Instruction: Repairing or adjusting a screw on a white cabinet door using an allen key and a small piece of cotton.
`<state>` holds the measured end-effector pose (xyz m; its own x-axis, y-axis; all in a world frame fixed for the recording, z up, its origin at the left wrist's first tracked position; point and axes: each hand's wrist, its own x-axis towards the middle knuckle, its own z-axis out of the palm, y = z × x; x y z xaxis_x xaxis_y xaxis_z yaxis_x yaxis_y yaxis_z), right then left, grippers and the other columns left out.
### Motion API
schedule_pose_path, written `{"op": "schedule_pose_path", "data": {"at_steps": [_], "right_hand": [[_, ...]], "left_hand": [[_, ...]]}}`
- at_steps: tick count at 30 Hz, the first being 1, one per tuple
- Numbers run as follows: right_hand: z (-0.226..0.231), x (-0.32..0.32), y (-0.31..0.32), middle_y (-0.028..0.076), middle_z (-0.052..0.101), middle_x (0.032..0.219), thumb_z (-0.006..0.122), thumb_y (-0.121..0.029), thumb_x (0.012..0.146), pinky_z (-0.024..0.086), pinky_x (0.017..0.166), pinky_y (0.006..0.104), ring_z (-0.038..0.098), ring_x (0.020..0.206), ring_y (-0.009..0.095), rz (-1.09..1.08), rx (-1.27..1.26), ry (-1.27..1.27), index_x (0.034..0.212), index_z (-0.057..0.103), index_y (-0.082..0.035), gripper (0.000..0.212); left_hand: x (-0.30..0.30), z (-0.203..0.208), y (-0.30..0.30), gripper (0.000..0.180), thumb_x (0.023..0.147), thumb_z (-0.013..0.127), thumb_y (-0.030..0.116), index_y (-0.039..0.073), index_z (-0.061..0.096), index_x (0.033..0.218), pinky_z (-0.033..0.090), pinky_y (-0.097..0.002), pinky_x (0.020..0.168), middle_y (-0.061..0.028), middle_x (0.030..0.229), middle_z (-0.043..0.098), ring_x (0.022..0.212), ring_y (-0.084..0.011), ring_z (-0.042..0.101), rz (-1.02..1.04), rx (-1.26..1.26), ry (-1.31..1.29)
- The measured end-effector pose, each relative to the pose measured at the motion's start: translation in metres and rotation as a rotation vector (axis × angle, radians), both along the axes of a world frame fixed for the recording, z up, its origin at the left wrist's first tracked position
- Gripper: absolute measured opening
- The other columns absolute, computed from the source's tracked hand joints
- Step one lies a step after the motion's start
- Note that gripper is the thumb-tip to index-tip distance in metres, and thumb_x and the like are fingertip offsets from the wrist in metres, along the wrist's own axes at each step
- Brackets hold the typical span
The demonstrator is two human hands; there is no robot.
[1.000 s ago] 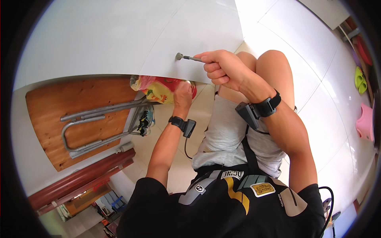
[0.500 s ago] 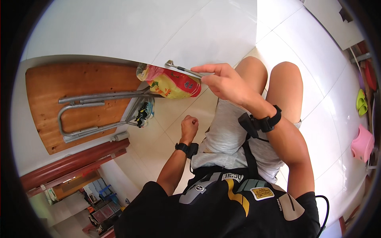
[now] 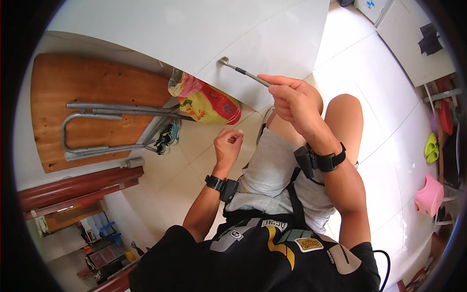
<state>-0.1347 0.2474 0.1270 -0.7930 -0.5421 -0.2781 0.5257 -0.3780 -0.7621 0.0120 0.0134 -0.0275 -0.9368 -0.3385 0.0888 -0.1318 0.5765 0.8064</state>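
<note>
Partly hidden, the tool's handle sits inside the right hand point(image 3: 294, 100), so only its thin metal shaft and tip show. It looks like a screwdriver point(image 3: 243, 72), grey and slender, and its tip rests against the white panel point(image 3: 194, 29), a smooth, flat, glossy sheet whose far end is cut off at the top of the view. What exactly the tip meets is too small to tell; there is just a small pale spot there. The right fingers are curled tight around the handle, thumb on top.

Lower down, the left hand point(image 3: 228, 146) is raised with its fingertips pressed together on something tiny and pale; what that item is cannot be made out. Both wrists carry black straps with small boxy units.

Just beside the panel's lower edge lies a crinkled plastic bag point(image 3: 209, 102), red and yellow with a pinkish knotted top, partly tucked under the panel. To its left is a wooden board point(image 3: 92, 82), warm brown with visible grain, and bent metal tubes point(image 3: 102, 131) lie across it, dull silver and rounded. A dark red pipe-like rail point(image 3: 73, 187) runs below the board. The floor is pale glossy tile point(image 3: 404, 160), and a pink plastic stool point(image 3: 430, 194) stands near the right rim, half cut off.
</note>
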Motion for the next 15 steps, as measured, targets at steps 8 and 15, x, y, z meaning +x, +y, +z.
{"op": "schedule_pose_path", "data": {"at_steps": [8,15], "right_hand": [[0.002,0.0,-0.004,-0.012,0.037,0.061,0.055,-0.007,0.096,0.021,0.042,0.02,0.027,0.047,0.0,-0.066,-0.021,-0.008,0.13,0.065,0.001,0.036],[-0.005,-0.005,0.005,-0.01,0.032,0.061,0.053,-0.008,0.097,0.02,0.042,0.0206,0.025,0.048,0.002,-0.136,-0.119,-0.027,0.133,0.061,0.001,0.039]], "left_hand": [[-0.052,0.075,0.037,0.008,0.082,0.073,-0.01,-0.005,0.072,0.087,0.058,-0.0251,0.065,-0.0087,0.098,0.069,0.077,-0.014,0.069,0.011,0.169,0.28],[-0.113,0.152,0.035,0.009,0.083,0.076,-0.009,-0.005,0.072,0.09,0.061,-0.0252,0.067,-0.0104,0.103,0.068,0.082,-0.015,0.07,-0.004,-0.003,0.654]]}}
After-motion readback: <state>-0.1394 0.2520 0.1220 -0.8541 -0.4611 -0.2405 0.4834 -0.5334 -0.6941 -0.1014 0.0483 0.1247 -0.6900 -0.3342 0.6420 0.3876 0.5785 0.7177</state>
